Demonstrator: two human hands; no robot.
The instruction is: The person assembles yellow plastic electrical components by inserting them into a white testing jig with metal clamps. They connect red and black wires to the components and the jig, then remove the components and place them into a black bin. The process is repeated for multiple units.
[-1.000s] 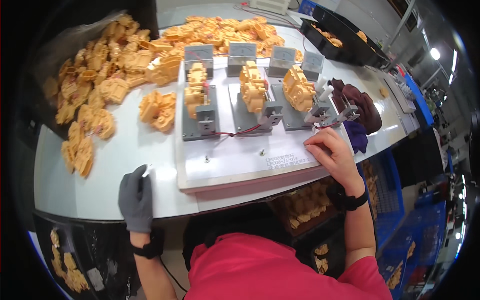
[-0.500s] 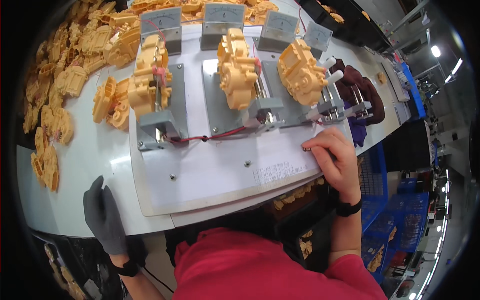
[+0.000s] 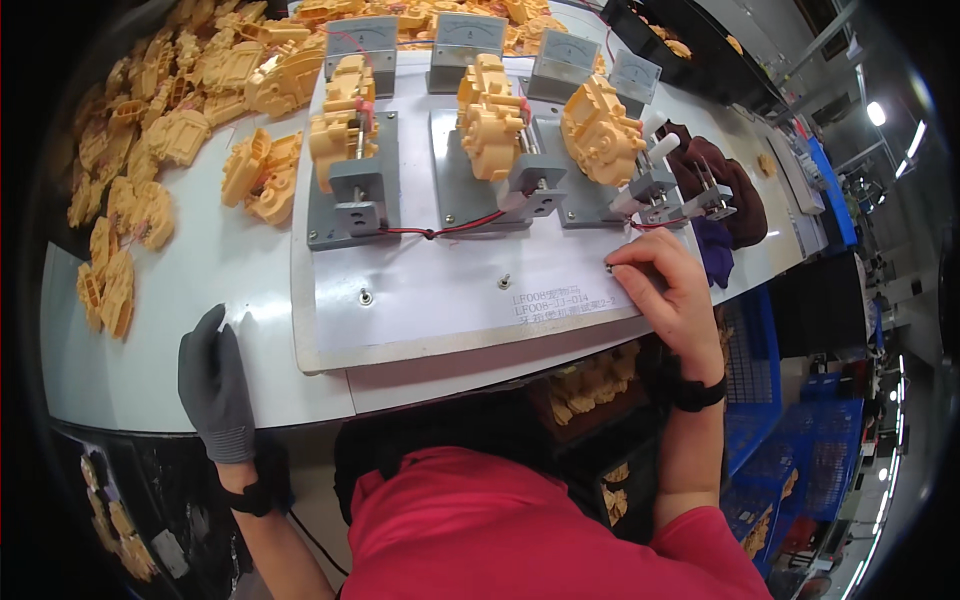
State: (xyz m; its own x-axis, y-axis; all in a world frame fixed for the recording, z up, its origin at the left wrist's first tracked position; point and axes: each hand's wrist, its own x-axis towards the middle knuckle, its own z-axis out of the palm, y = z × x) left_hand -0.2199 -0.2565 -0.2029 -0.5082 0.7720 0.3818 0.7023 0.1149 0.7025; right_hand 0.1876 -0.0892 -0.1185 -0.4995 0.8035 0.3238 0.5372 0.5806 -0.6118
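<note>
My right hand (image 3: pixel 672 290) is bare and pinches a small metal toggle switch (image 3: pixel 609 267) at the right side of a white test board (image 3: pixel 430 335). Similar toggle switches (image 3: pixel 365 297) stand along the board's front. My left hand (image 3: pixel 213 375), in a grey glove, rests on the table left of the board, fingers loosely extended and nothing visible in them. Behind the switches, three yellow plastic gearbox housings sit on grey fixtures: a left housing (image 3: pixel 338 125), a middle housing (image 3: pixel 490 125) and a right housing (image 3: pixel 600 135). The fixture (image 3: pixel 712 200) at far right bears no housing.
Analog meters (image 3: pixel 468 45) line the board's back. A pile of yellow housings (image 3: pixel 160 85) covers the table's far left, with a separate pair (image 3: pixel 263 175) beside the board. Dark cloth (image 3: pixel 735 185) lies at the right. Blue crates (image 3: pixel 800 450) stand below the table's right side.
The view has shifted, so the board appears slightly higher and farther right. My right hand stays at the same toggle switch; my left hand still rests left of the board.
</note>
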